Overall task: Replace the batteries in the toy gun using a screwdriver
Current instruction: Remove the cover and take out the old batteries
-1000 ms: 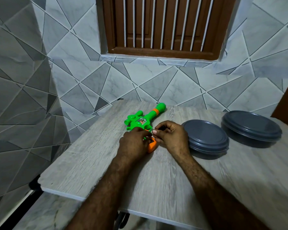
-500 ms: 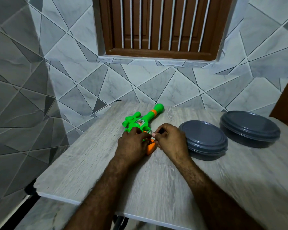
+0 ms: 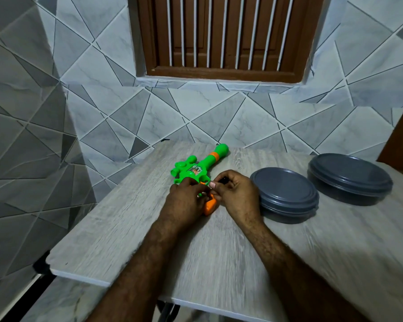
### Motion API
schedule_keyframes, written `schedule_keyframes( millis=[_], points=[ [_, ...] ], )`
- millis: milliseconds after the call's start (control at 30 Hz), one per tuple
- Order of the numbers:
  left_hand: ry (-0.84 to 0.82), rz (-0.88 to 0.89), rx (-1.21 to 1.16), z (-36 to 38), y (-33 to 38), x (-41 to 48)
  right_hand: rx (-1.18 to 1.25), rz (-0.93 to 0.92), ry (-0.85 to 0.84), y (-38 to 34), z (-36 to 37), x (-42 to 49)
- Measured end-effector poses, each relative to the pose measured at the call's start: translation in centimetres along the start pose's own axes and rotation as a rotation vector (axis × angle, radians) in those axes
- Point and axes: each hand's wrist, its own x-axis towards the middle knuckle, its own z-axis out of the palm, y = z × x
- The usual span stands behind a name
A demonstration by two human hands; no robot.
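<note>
Green toy gun (image 3: 197,169) flat on grey wood-grain table (image 3: 130,224), far-left part of the top, barrel aimed far-right toward tiled wall (image 3: 219,117). Orange grip (image 3: 210,205) at near end, partly covered. Left hand (image 3: 184,203) pressed down over gun body near the grip, fingers curled onto it. Right hand (image 3: 236,195) just right of the grip, fingertips pinched on something small; a dark object shows at the knuckles, too small to identify. Two lidded grey containers (image 3: 285,194) (image 3: 349,177) on the right, apart from gun. Barred brown window (image 3: 228,36) above.
</note>
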Motion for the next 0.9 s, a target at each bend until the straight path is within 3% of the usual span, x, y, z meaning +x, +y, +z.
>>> schedule_keyframes(
  millis=[233,567,733,800,900],
  points=[
    [0.003,0.059,0.06,0.2,-0.1,0.3,-0.258,-0.078,0.078,-0.5,-0.8,0.1],
    [0.032,0.065,0.015,0.8,-0.7,0.4,-0.23,-0.022,0.052,-0.3,-0.5,0.5],
    [0.07,0.083,-0.001,0.7,-0.6,0.4,-0.383,-0.027,0.05,0.1,0.3,0.3],
    [0.089,0.093,-0.01,0.6,-0.4,0.3,-0.274,0.035,0.051,-0.1,0.3,0.4],
    [0.115,0.092,-0.023,0.7,-0.4,0.2,0.093,0.213,0.03,-0.8,-0.1,0.3]
  ],
)
